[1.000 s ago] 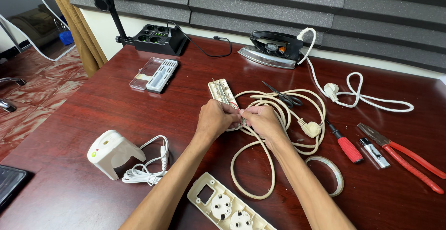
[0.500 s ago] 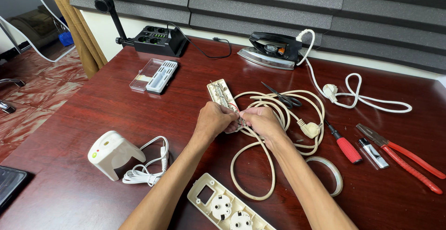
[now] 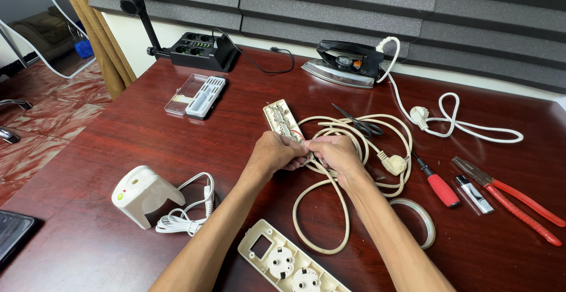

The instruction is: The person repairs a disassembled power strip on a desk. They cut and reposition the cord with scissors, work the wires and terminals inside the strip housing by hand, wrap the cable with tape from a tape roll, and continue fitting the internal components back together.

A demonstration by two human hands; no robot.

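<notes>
The opened power strip base [image 3: 282,120] lies mid-table w/ its bare insides up, near end tucked between your hands. Your left hand [image 3: 272,154] is curled closed on that end; your right hand [image 3: 335,153] is pinched shut on the thin wires where the cream cable [image 3: 330,209] enters, knuckles almost touching the left's. Cable loops out toward you & coils to the right, ending in a plug [image 3: 393,163]. Scissors [image 3: 361,125] sit on the coil's far side. Strip's socket cover [image 3: 289,262] lies near your forearms, tape roll [image 3: 420,221] just right of them. Further right: red-handled screwdriver [image 3: 439,186], lighter [image 3: 474,193], red pliers [image 3: 513,200]. Far edge: iron [image 3: 345,65]. Left: white charger [image 3: 141,193] w/ its cord.
</notes>
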